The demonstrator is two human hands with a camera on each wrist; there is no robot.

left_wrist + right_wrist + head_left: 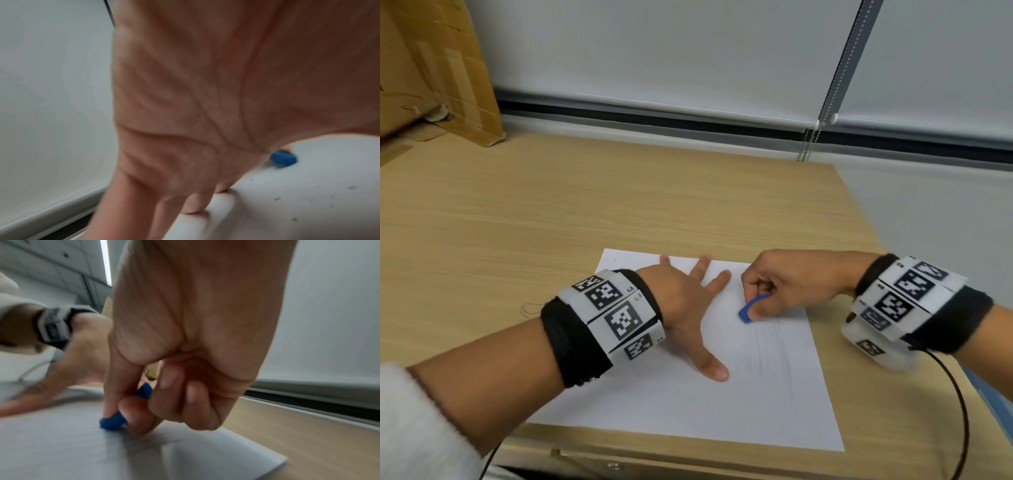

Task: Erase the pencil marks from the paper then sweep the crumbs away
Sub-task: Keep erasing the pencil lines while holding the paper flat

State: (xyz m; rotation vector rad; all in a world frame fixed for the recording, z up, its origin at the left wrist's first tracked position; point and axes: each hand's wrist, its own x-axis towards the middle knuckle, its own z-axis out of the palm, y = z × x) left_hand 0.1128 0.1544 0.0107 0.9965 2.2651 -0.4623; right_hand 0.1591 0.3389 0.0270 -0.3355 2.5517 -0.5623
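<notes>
A white sheet of paper (681,404) lies on the wooden desk near its front edge, with faint pencil lines (774,353) on its right half. My left hand (685,308) lies flat on the sheet with fingers spread, pressing it down. My right hand (760,305) pinches a blue eraser (748,310) between thumb and fingers, its tip touching the paper at the top of the pencil lines. The eraser (113,421) shows under the right hand's thumb in the right wrist view. Dark crumbs (351,187) dot the paper near the eraser (283,158) in the left wrist view.
The wooden desk (551,212) stretches left and behind the paper. A cardboard box (431,68) stands at the back left. A roller blind with a bead chain (825,113) hangs behind the desk. A black cable (959,411) runs from my right wrist.
</notes>
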